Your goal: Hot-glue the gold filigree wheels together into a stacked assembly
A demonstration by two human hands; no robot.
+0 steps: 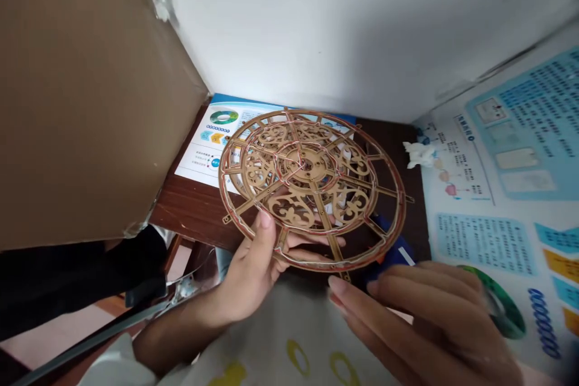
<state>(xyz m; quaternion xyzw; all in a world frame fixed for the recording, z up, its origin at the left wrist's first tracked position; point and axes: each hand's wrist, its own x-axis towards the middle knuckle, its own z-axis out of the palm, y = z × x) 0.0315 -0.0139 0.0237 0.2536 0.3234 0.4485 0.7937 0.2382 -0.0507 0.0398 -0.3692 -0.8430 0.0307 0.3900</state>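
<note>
A round wooden wheel frame (326,223) with spokes, scroll cut-outs and red and white wires along its rings is held up over the dark table. My left hand (253,265) grips its near left rim, the thumb on top and the fingers spread beneath. Just off the near right rim is my right hand (420,319), slightly blurred, its fingers stretched out. Nothing shows between those fingers. Parts under the wheel are hard to make out through its openings.
A printed sheet (194,160) lies on the dark table (190,208) behind the wheel. A small white figurine (420,154) stands at the right by a printed panel (479,211). Cardboard (90,96) rises at left, a white wall (316,30) behind. Something blue (398,250) lies under the wheel.
</note>
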